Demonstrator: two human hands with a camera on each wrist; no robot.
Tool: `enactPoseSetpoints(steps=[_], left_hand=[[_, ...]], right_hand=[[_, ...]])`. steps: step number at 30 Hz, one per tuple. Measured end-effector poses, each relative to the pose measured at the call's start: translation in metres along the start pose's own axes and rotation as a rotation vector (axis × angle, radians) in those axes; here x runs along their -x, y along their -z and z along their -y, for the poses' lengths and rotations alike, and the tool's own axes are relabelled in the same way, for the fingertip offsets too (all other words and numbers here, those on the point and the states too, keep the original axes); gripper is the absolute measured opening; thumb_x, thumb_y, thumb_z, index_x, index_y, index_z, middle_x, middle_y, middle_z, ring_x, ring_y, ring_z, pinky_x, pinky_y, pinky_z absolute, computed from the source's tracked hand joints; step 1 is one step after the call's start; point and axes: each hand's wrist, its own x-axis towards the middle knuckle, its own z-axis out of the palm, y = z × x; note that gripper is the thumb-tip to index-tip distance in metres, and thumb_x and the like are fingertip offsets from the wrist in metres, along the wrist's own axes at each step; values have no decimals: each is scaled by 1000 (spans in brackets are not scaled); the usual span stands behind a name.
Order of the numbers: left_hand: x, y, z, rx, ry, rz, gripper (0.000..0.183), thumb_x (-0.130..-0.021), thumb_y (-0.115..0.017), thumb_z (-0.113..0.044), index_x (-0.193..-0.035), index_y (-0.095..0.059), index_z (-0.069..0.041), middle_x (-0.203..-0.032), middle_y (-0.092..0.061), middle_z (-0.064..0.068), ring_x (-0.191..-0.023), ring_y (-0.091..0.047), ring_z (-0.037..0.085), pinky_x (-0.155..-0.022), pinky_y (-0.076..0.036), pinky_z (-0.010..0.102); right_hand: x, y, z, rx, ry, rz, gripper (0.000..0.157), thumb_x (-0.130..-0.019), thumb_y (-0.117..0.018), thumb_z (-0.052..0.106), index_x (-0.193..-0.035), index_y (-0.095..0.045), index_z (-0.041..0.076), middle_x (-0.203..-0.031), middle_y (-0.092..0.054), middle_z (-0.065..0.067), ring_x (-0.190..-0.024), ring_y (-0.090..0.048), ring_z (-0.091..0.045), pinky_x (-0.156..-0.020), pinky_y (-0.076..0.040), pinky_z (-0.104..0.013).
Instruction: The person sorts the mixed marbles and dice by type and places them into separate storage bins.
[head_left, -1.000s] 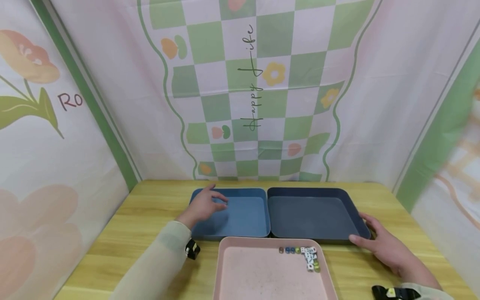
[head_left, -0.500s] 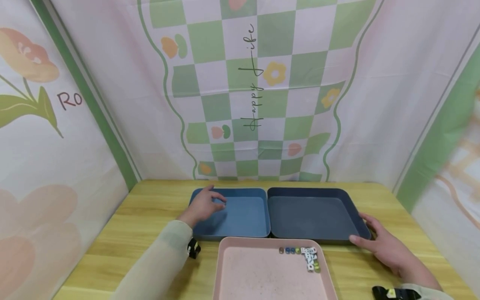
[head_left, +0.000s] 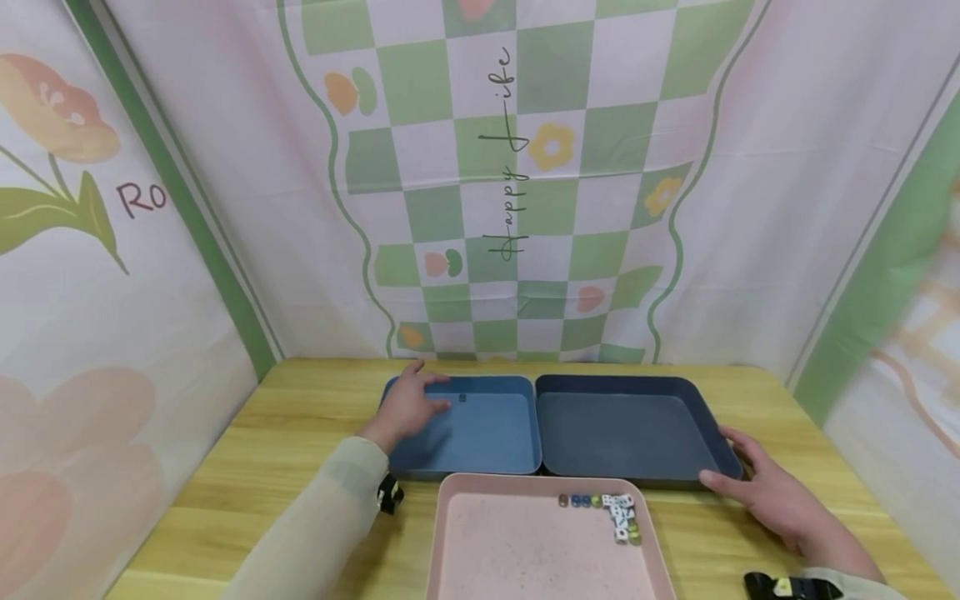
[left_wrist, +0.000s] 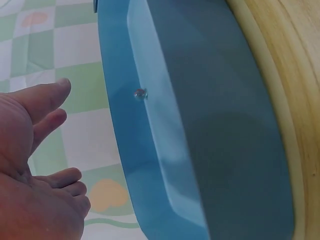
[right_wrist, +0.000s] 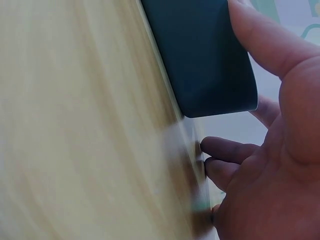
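Over the left part of the blue tray (head_left: 487, 433), my left hand (head_left: 408, 408) hovers with its thumb and fingers spread apart, holding nothing. A small round glass bead (head_left: 462, 397) lies inside that tray by its far wall; in the left wrist view the bead (left_wrist: 140, 94) looks clear and reddish. My right hand (head_left: 772, 492) holds the near right corner of the dark navy tray (head_left: 622, 429). In the right wrist view its thumb (right_wrist: 270, 42) lies against the tray wall, one finger is partly hidden behind the corner, and the other fingers rest low by the table.
A pink tray (head_left: 517, 542) stands nearest, in front of the other two. In its far right corner are several white dice (head_left: 619, 512) and a row of coloured beads (head_left: 581, 501). Wooden tabletop (head_left: 285, 433) surrounds the trays, with a printed curtain (head_left: 517, 208) behind.
My left thumb and fingers have spread apart and the hand has shifted slightly left and up. The bead now shows in the blue tray. My right hand stays in place.
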Motion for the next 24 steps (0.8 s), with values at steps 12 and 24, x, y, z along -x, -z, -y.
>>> enactPoseSetpoints(steps=[12, 24], left_hand=[[3, -1, -3, 37, 0, 38, 44, -91, -76, -23, -133, -66, -13, -161, -20, 20, -141, -28, 44, -107, -35, 55], [11, -6, -19, 78, -45, 94, 40, -91, -76, -22, -130, -68, -14, -160, -22, 19, -141, -30, 44, -105, -37, 57]], right_hand=[[-2, 1, -1, 3, -13, 10, 103, -95, -68, 41, -159, 4, 5, -150, 1, -46, -133, -6, -67, -99, -18, -76], [-1, 1, 0, -13, -6, 12, 102, -96, -68, 39, -159, 5, 3, -150, 2, -46, -133, -5, -66, -100, -18, -76]])
